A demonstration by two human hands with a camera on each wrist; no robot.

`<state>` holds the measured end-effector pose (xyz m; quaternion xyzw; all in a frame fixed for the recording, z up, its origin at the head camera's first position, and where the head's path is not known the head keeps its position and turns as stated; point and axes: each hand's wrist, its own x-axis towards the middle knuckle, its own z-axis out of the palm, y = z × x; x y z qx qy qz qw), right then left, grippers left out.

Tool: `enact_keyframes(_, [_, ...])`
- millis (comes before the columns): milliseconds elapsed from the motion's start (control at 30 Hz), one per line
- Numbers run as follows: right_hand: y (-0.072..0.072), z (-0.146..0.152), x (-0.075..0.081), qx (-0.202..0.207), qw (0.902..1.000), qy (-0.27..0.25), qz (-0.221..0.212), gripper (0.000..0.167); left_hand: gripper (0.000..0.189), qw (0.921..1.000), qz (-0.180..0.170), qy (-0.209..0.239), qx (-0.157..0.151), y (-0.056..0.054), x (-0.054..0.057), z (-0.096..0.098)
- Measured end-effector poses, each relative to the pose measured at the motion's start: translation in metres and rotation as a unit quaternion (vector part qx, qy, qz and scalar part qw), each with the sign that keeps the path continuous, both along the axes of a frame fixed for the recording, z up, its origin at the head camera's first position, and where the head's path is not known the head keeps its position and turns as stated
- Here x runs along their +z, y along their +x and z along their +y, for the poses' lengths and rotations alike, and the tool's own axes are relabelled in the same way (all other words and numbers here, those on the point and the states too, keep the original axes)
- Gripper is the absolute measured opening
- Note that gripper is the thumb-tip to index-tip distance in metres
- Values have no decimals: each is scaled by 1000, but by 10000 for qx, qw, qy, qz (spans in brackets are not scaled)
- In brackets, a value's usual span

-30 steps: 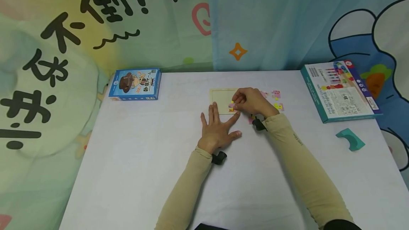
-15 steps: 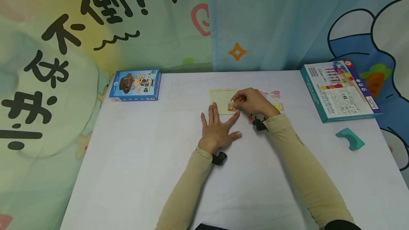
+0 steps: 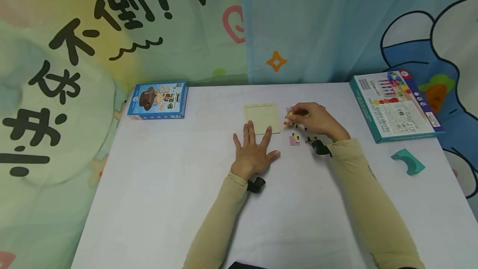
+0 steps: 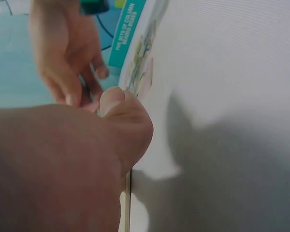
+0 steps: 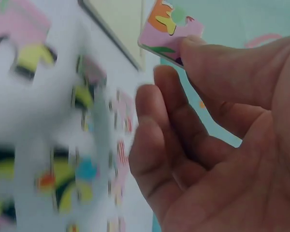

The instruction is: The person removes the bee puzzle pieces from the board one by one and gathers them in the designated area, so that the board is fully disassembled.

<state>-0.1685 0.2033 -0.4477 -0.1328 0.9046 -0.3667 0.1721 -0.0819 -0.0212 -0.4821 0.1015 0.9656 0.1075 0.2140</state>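
Note:
My right hand [image 3: 317, 120] pinches a pink jigsaw piece [image 5: 160, 36] with an orange and yellow print between thumb and finger. In the head view it is just right of the pale yellow puzzle frame [image 3: 262, 113], over several loose pieces. The other fingers of that hand curl loosely below the piece in the right wrist view. My left hand [image 3: 251, 157] lies spread with straight fingers, its fingertips on the lower edge of the frame. The frame's inside shows bare. A loose pink piece [image 3: 294, 140] lies below the right hand, which hides part of the others.
At the back left stands a blue box [image 3: 158, 99] with a hat picture. A teal-edged box [image 3: 397, 107] lies at the back right, and a teal arched block [image 3: 409, 162] is in front of it. A patterned curtain [image 3: 298, 24] hangs behind the table.
My right hand has lifted the jigsaw piece off the frame's lower right corner and moved right, over the loose pieces. The left hand stays at the frame's edge, almost unmoved.

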Motion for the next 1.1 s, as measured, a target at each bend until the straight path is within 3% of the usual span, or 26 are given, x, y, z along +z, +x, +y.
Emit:
enact_keyframes(200, [14,34,6,-293,9993,150,-185,26,85,9992,-318,182,149,-5,-5,-1])
enact_keyframes(433, [31,66,6,-431,9983,309,-226,33,90,9988,-249,373,202,-2,1,-3])
enact_keyframes(833, [57,95,-20,-1209,9917,95,-419,43,98,9981,-453,327,265,-7,-7,-3])
enact_keyframes(1100, [69,108,-29,-1466,9886,167,-313,44,98,9985,-338,349,233,-4,-4,-4])
